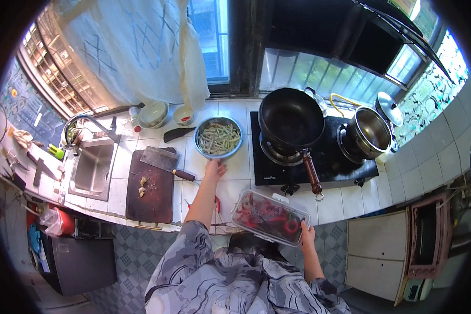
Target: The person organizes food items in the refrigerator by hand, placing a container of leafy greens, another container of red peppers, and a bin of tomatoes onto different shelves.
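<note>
My left hand (215,169) is at the near rim of a bowl (196,148) filled with small pale-green pieces (219,138), which I cannot name for sure. Its fingers are apart and hold nothing; whether they touch the rim I cannot tell. My right hand (308,234) grips the right end of a clear lidded plastic food box (272,218), tilted over the counter's front edge. Red and dark-green chili peppers (259,214) show through it. A red chili (218,204) lies on the counter between my forearm and the box.
A cleaver (161,157) and garlic cloves (142,190) lie on a dark cutting board (151,208), beside a steel sink (89,172). The gas stove (271,172) carries a wok (292,117), its handle pointing towards me, and a steel pot (371,131). Bowls (153,114) stand by the curtain.
</note>
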{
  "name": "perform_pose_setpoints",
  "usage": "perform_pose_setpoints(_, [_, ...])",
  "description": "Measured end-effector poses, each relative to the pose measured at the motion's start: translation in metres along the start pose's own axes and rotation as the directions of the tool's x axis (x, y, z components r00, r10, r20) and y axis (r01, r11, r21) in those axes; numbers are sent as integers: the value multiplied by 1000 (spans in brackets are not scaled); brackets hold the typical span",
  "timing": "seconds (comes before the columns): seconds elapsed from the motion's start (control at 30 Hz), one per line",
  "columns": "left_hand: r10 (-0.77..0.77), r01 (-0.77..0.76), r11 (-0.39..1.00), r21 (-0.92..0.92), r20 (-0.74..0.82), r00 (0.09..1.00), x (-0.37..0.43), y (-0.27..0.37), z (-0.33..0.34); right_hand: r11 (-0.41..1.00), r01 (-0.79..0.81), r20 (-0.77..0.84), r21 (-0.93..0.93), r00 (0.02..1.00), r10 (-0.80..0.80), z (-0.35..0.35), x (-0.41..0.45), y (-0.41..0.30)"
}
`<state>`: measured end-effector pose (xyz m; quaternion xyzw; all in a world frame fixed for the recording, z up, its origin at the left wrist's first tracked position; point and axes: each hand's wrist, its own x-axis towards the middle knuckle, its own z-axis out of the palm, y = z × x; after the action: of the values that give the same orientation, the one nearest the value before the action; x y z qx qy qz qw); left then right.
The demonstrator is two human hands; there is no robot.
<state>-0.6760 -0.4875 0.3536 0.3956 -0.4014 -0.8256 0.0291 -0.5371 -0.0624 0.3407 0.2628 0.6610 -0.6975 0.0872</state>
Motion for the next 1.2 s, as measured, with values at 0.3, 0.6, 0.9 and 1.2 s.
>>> perform_pose_setpoints(0.3, [291, -456, 156, 876, 400, 869, -113, -72, -26, 998, 8, -53, -69, 999, -12, 37, 6, -19])
perform_pose_setpoints(0.6, [408, -421, 395, 816, 255, 877, -124, -80, -34, 892, 69, -72, -446, 991, -113, 42, 12, -24])
perform_pose_setpoints(0.9, [441, -353, 290, 890, 204, 874, -120, -91, -33, 599, 126, -71, -791, 953, -294, 42, 10, -50])
perform_pose_setpoints(1.2, [418, -299, 485, 822, 83, 905, -130, -96, -23, 940, 115, -135, -321, 977, -166, 19, 39, -11])
